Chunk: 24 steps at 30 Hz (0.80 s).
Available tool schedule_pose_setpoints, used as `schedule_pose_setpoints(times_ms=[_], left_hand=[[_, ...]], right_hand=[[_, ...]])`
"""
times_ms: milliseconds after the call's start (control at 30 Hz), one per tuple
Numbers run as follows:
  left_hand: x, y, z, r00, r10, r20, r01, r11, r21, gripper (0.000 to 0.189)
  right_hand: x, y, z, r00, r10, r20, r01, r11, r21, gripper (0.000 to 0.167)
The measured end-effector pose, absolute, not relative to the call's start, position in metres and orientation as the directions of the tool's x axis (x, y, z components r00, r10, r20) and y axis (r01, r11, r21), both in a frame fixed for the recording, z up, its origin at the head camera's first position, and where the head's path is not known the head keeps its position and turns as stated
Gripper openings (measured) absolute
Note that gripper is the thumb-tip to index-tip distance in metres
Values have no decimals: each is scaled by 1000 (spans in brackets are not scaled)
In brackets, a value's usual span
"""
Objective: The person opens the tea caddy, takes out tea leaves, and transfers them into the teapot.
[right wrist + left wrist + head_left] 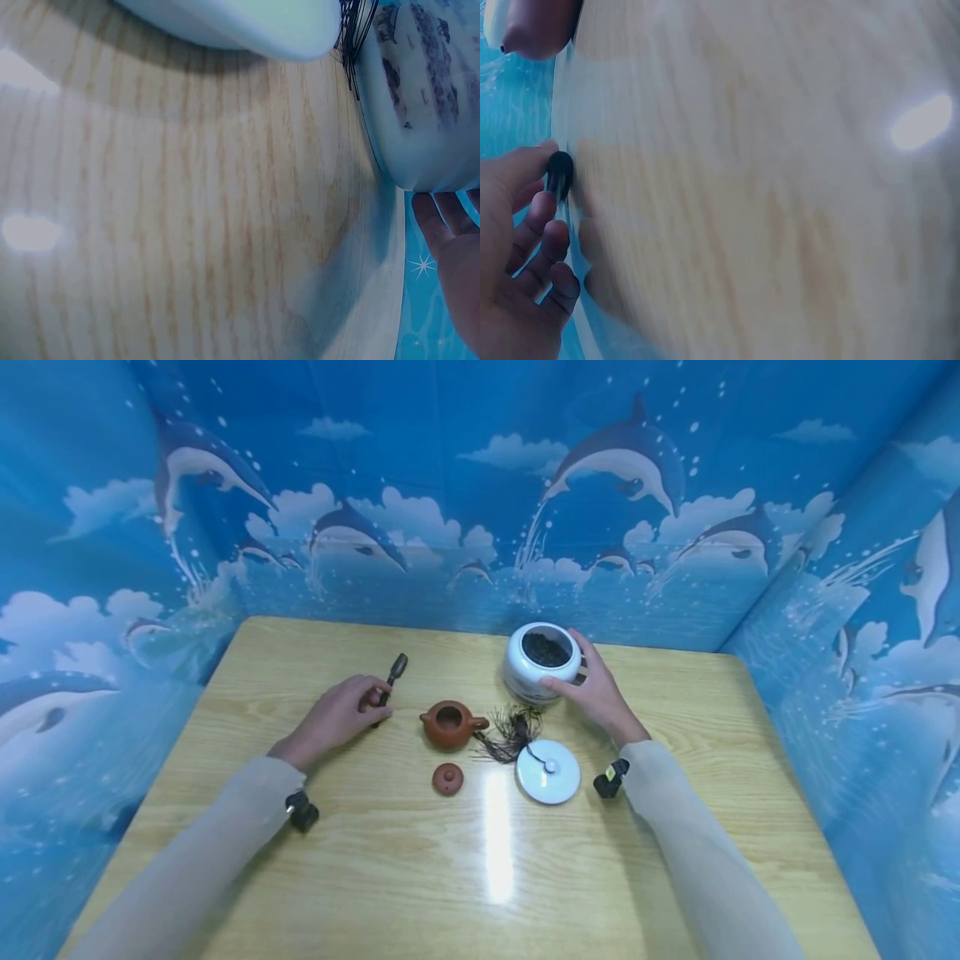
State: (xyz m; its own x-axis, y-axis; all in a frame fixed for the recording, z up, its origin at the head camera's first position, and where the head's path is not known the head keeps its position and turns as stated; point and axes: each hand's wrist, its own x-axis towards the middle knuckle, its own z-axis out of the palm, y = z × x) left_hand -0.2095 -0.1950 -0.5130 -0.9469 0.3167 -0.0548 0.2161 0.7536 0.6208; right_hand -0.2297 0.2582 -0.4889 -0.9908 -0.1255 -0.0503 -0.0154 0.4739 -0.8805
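Observation:
My left hand (352, 703) pinches the dark handle of a small tea scoop (398, 667), whose bowl points away from me. In the left wrist view the handle's dark end (559, 174) shows between thumb and fingers. My right hand (597, 689) grips the right side of a white porcelain jar (517, 667), thumb at the front and fingers around the side. Dark loose tea leaves (546, 649) lie inside the jar, which has dark markings on its wall (427, 67). Between the hands stands a lidless reddish-brown clay teapot (442, 737), its handle toward the right.
The teapot's small clay lid (447, 779) lies in front of it. A white jar lid (548, 785) with a dark tassel (517, 731) rests nearer me than the jar. Everything is on a wooden table (375, 860), with a blue dolphin-print cloth (435, 593) behind.

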Motion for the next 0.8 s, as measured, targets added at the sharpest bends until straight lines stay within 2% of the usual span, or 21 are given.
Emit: schedule_pose_setpoints(times_ms=[800], left_hand=[[-212,-220,-508,-950,302,-74,215,809,547,29]], right_hand=[[-230,259,-489,-990,-130,-45,-21,466,-885,112]])
